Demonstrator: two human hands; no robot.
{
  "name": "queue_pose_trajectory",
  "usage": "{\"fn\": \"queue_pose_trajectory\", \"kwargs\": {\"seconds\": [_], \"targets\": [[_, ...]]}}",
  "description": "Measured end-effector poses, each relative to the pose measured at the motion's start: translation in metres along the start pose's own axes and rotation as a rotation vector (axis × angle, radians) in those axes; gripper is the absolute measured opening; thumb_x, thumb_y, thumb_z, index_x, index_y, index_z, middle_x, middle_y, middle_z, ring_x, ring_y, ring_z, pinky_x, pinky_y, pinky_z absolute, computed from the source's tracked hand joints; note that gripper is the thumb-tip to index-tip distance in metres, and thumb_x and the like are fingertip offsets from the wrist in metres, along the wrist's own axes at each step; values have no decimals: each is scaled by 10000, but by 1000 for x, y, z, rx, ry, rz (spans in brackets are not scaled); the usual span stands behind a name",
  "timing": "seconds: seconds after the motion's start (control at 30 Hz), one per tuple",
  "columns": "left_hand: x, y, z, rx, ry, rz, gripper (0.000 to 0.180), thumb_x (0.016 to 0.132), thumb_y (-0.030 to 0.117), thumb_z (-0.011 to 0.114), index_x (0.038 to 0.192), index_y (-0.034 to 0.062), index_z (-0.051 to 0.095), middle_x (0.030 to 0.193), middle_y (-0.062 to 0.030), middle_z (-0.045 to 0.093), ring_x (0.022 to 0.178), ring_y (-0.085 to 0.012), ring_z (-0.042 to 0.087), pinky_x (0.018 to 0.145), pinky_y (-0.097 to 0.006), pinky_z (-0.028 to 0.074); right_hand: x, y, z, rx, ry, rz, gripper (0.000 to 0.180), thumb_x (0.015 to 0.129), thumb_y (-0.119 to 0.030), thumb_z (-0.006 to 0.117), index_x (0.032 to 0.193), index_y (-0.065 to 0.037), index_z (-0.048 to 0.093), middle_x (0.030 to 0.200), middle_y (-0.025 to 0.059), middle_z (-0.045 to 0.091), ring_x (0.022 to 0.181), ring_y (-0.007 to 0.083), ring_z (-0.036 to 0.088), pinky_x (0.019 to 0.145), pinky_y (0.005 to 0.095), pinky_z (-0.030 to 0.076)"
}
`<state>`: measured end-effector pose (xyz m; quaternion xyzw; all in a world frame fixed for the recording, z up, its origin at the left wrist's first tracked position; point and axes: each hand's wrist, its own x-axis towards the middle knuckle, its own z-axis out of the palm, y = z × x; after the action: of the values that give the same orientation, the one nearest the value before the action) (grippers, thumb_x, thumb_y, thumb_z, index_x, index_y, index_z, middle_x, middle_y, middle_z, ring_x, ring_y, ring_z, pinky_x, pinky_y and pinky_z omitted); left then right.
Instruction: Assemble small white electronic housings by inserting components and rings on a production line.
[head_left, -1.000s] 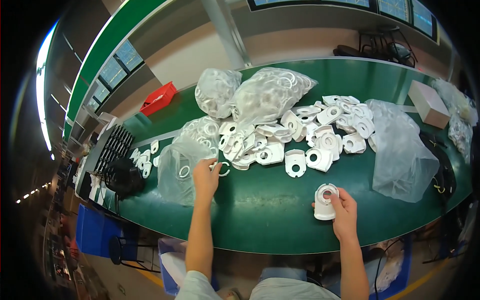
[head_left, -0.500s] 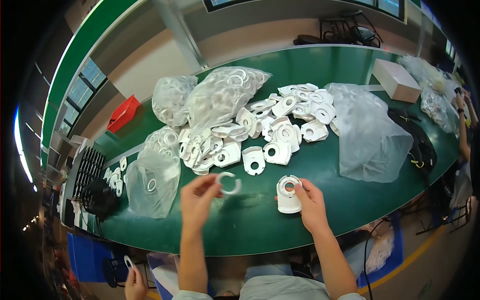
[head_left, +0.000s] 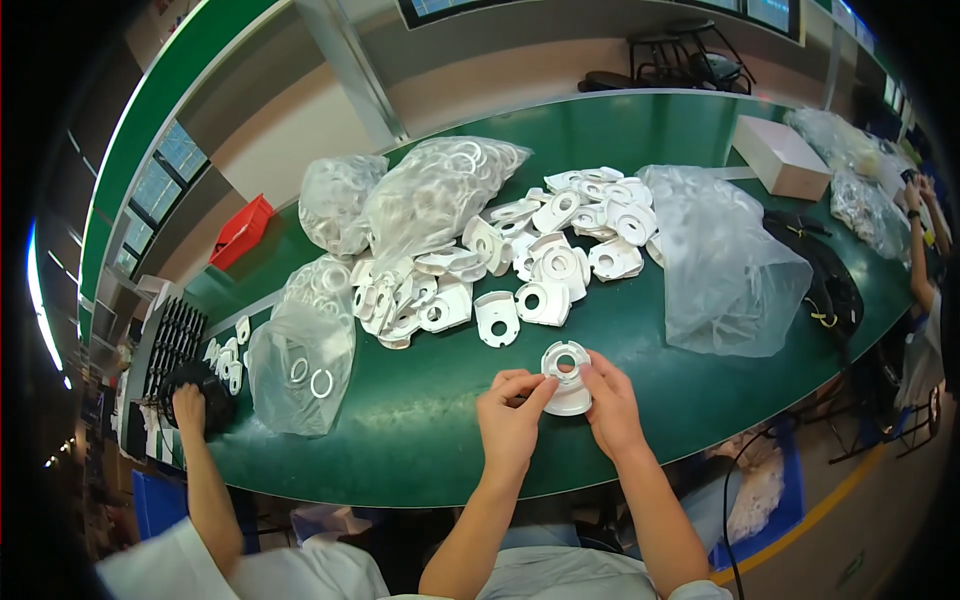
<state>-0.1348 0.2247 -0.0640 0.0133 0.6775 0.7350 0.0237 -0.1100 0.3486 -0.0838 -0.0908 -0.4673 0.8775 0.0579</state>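
A white plastic housing (head_left: 569, 398), with a round ringed opening at its far end, is held between my two hands above the green table (head_left: 420, 410). My right hand (head_left: 613, 408) grips its right side, the thumb beside the opening. From the left, my left hand (head_left: 512, 412) pinches at the edge near the opening with curled fingers. Whether a separate ring lies under those fingertips I cannot make out. Just beyond, a single similar housing (head_left: 497, 319) rests in front of a heap of white housings (head_left: 560, 262).
Clear bags of white rings (head_left: 440, 190) stand behind and left of the heap. A flattened plastic bag (head_left: 735, 280) lies right, near a white box (head_left: 780, 160). At left, a co-worker's hand (head_left: 190, 408) reaches to a black object beside a rack (head_left: 172, 350). A red bin (head_left: 241, 231) sits farther back.
My left hand has moved right, bringing its white split ring to the housing. The co-worker's arm has reached forward onto the table. A second loose ring now shows on the left bag.
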Motion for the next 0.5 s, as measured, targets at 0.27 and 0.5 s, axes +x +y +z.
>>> {"fn": "queue_pose_trajectory", "kwargs": {"seconds": [0.27, 0.5], "targets": [[-1, -14, -5, 74, 71, 1, 202, 724, 49, 745, 885, -38, 660, 884, -26, 536, 676, -62, 492, 574, -186, 391, -2, -1, 5, -104, -45, -52, 531, 807, 92, 544, 1313, 30, 396, 1090, 110, 610, 965, 131, 592, 845, 246, 469], [15, 0, -17, -43, -127, -48, 229, 776, 32, 690, 988, -33, 633, 886, -42, 598, 739, -86, 553, 661, -214, 481, -3, -2, 3, -99, -106, -47, 521, 811, 89, 536, 1311, 30, 400, 1110, 111, 602, 995, 137, 585, 865, 252, 465]]}}
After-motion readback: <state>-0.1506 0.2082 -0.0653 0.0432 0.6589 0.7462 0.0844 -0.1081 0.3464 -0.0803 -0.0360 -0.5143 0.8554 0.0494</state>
